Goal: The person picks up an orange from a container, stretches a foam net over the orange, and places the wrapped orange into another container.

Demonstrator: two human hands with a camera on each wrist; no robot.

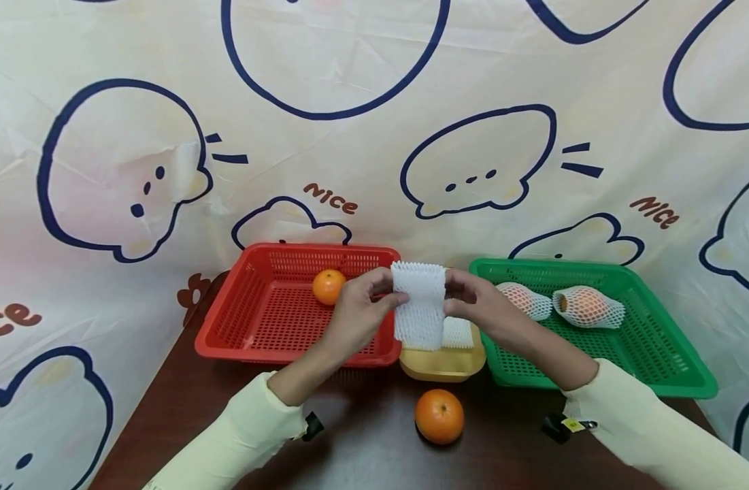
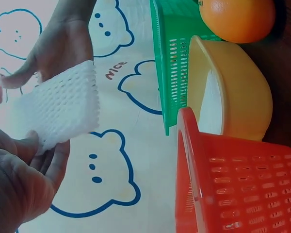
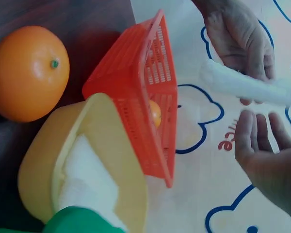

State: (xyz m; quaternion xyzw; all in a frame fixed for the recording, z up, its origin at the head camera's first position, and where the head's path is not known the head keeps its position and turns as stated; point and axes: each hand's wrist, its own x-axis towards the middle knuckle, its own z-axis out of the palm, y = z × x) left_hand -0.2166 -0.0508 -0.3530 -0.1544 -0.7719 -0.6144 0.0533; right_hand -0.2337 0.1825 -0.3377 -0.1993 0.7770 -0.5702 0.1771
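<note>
A white foam net sleeve (image 1: 419, 309), flat and unstretched, hangs above the yellow container (image 1: 441, 367). My left hand (image 1: 363, 306) pinches its left edge between thumb and fingers. On the other side my right hand (image 1: 481, 299) is at the sleeve's right edge; in the right wrist view this right hand (image 3: 274, 153) has its fingers spread and apart from the sleeve. Below, an orange (image 1: 439, 416) sits bare on the dark table. More white foam netting (image 1: 458, 333) lies inside the yellow container.
To the left stands a red basket (image 1: 227, 347) with one bare orange (image 1: 329, 286) in it. A green basket (image 1: 668, 367) at the right holds two fruits in foam nets (image 1: 588, 306). A printed cloth (image 1: 374, 156) hangs behind the table (image 1: 362, 449).
</note>
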